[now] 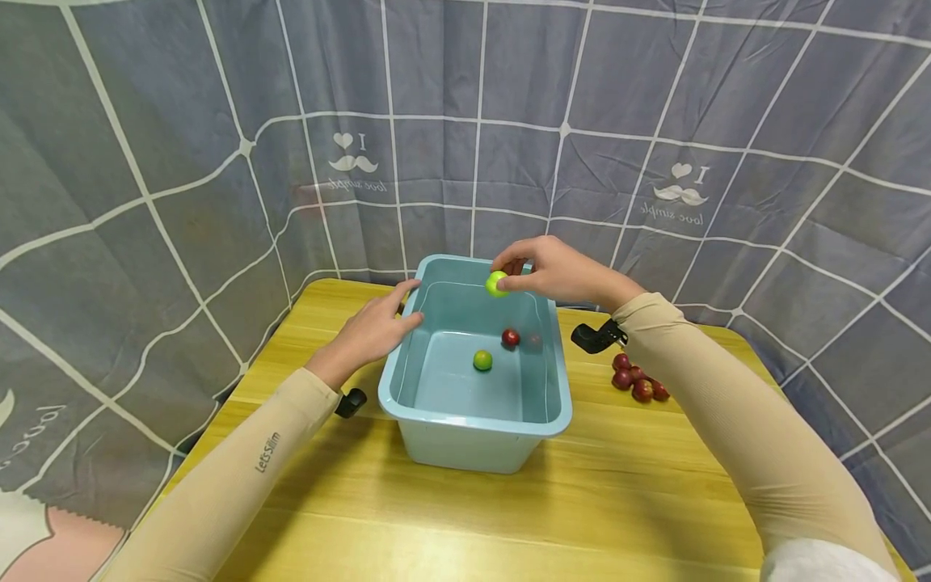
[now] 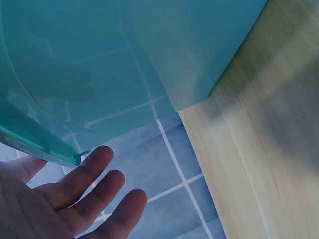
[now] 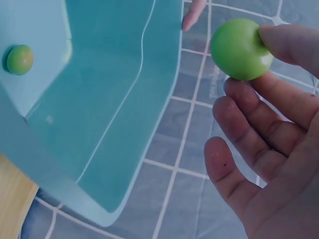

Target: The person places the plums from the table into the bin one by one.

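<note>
My right hand (image 1: 563,271) pinches a small, smooth, round green fruit (image 3: 240,49) between thumb and fingertips, above the far part of a light blue plastic tub (image 1: 473,423). In the right wrist view the other fingers are loosely bent below the fruit. My left hand (image 1: 371,327) rests at the tub's left rim, thumb and index finger at the edge; the left wrist view shows its other fingers (image 2: 127,211) fairly straight outside the wall. Inside the tub, a green fruit (image 1: 482,360) with a yellowish blush and a dark red, plum-like fruit (image 1: 511,338) lie on the bottom, apart.
Several dark red, plum-like fruits (image 1: 643,391) lie in a cluster on the wooden table (image 1: 465,517), right of the tub, partly behind my right forearm. A grey curtain (image 1: 524,97) with white grid lines hangs around the table's back and sides.
</note>
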{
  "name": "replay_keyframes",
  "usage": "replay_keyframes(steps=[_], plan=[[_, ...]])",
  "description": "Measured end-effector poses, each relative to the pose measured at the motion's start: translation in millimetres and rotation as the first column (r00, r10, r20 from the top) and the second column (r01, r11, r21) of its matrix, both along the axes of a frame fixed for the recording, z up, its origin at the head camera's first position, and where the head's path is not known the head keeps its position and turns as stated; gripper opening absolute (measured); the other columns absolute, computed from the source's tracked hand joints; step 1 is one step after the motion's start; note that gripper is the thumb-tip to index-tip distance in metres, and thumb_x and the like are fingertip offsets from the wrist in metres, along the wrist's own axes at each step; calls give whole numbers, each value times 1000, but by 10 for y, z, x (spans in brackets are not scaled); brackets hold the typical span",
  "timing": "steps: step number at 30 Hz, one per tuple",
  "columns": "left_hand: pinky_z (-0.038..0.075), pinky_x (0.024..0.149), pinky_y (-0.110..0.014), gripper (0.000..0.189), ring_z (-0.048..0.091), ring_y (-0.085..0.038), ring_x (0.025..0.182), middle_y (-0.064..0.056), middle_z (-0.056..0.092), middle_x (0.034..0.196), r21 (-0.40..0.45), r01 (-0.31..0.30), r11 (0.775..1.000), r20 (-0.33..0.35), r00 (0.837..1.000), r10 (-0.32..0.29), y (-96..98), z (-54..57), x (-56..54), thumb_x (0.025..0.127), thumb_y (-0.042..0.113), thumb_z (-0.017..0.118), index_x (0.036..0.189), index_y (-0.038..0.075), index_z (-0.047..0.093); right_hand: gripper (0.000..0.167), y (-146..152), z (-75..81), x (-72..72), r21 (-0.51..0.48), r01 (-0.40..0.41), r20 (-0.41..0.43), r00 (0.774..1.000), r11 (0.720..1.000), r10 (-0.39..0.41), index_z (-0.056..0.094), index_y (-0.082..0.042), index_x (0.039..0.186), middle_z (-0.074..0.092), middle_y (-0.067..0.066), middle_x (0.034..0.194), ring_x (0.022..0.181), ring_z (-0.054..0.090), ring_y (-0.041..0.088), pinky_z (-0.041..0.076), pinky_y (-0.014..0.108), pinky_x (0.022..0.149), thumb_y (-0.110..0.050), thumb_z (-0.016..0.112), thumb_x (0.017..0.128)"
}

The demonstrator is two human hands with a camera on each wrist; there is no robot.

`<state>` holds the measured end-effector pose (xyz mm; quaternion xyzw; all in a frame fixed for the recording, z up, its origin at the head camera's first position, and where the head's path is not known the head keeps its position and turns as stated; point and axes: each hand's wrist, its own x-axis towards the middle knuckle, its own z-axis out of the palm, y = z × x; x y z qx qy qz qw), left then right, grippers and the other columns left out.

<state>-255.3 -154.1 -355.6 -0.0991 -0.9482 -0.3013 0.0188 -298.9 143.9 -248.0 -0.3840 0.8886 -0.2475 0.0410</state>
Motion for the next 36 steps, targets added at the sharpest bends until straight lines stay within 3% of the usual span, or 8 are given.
replay_keyframes(steps=[10,19,27,36], plan=[[46,95,-59,64,57,-34,124,-14,57,141,9,9,1000,-8,1000,-9,-20,-13,-17,101,49,46,159,32,26,28,-201,9,18,80,-78,-14,997,994,79,73,-18,121,71,-4,102,93,62,13,51,35,83,-31,68,97],[47,93,-58,64,58,-34,122,-13,58,139,11,13,1000,-13,1000,-13,-13,-4,-10,100,49,47,159,31,26,27,-215,-3,18,93,-70,-20,997,993,72,72,-18,121,71,-5,105,94,63,11,52,34,85,-28,68,97],[47,94,-58,64,58,-34,122,-13,57,140,15,9,1000,-3,1000,-9,-4,3,-7,100,49,46,159,31,26,25,-85,-31,36,59,-50,-35,998,997,52,72,-20,121,71,-6,107,96,62,11,51,35,81,-28,66,98],[47,93,-57,65,58,-34,121,-14,58,139,15,5,1000,1,1000,-5,-5,-3,-12,101,49,46,159,32,25,26,195,-97,185,5,-12,-46,999,1000,12,71,-18,122,71,-4,115,93,63,13,52,36,80,-26,67,98]])
